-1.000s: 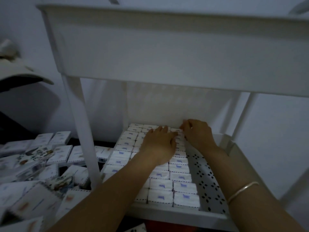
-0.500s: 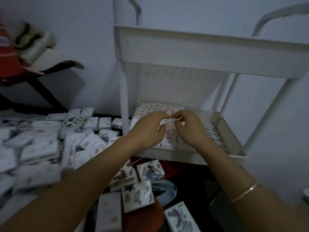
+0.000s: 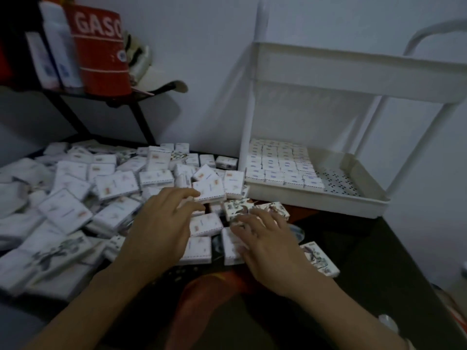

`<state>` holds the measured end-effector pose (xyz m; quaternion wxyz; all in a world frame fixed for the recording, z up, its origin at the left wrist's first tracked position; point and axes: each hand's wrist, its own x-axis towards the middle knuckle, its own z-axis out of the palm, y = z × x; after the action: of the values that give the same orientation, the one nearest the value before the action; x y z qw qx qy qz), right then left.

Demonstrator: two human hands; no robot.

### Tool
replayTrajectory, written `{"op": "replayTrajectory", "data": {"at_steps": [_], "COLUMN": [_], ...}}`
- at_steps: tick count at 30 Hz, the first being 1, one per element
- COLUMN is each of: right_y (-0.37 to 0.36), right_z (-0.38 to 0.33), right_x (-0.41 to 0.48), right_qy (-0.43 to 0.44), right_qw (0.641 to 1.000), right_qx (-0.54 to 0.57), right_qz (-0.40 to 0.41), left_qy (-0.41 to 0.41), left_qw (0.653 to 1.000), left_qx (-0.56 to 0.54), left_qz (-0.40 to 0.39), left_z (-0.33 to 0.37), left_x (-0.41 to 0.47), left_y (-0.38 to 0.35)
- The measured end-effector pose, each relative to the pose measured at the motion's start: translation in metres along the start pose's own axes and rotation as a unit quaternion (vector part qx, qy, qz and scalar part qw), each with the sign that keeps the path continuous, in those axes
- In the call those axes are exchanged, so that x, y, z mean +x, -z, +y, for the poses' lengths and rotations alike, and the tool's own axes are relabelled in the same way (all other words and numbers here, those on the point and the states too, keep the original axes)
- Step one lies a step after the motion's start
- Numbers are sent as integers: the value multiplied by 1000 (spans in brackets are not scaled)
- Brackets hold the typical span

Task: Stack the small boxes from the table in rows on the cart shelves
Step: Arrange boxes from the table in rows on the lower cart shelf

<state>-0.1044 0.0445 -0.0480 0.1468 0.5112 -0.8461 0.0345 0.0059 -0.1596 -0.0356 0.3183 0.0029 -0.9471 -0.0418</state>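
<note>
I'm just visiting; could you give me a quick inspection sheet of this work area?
Surface: dark table, its left side covered.
Job's things: loose small boxes piled on the table; rows of boxes on the cart shelf, perforated floor showing at right.
Clutter: red object at the near edge, unclear what.
Hands: left hand and right hand lie on loose boxes, fingers spread, gripping none.
Cables: nothing seen.
Surroundings: red can and white bottles on a side rack; white wall.

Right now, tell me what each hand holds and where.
Nothing is held. The left hand and the right hand rest open on loose boxes on the table.
</note>
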Motion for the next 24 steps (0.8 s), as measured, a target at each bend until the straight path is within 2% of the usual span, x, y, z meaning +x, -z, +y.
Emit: {"op": "replayTrajectory", "data": {"at_steps": [4,10,16,20,24], "right_y": [-8,9,18,23,32], "right_z": [-6,-1,4,6,8], "right_x": [-8,-4,2,0,-5], "right_qy": [-8,5,19,29,42], "right_qw": [998,997,986,981,985], "right_qx": [-47,31,32,63,21], "right_qz": [-48,-73,-163,-180,-169], "left_qy": [-23,-59,-72,-92,-109], "left_qw": [998,991,975,975,971], "left_qx": [36,53,113,96,112], "left_qz": [-53,-108,-177,-177,-183], "left_z": [-15,-28,-30,-29,-17], "left_x": [-25,-36,-22,-16,-12], "left_y": [0,1,4,8,10]}}
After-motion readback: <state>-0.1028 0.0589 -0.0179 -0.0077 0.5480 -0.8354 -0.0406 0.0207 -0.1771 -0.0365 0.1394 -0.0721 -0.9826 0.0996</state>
